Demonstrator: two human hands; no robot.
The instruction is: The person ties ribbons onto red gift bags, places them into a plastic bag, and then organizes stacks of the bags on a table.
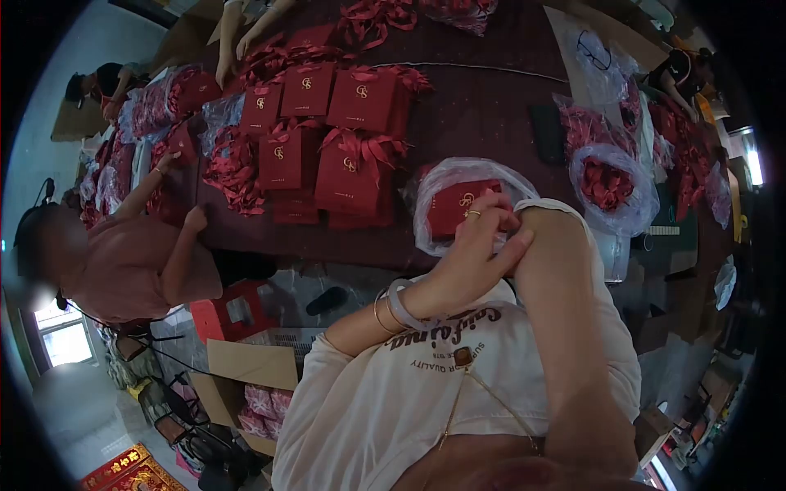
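My left hand, with a ring and bracelets, is raised in front of my chest, its fingers bent and its thumb apart. Its fingertips are at my right arm by the white sleeve edge, with nothing visible in them. Behind it, on the table, an open clear plastic bag holds a red gift bag with gold lettering. My right forearm bends up towards the camera, and its hand is out of view. Left of the plastic bag stand stacked red gift bags with ribbon handles.
A dark red cloth covers the table. Red ribbons lie left, and a plastic bag of ribbons sits right. A co-worker works at the left edge. Below are a red stool and an open carton.
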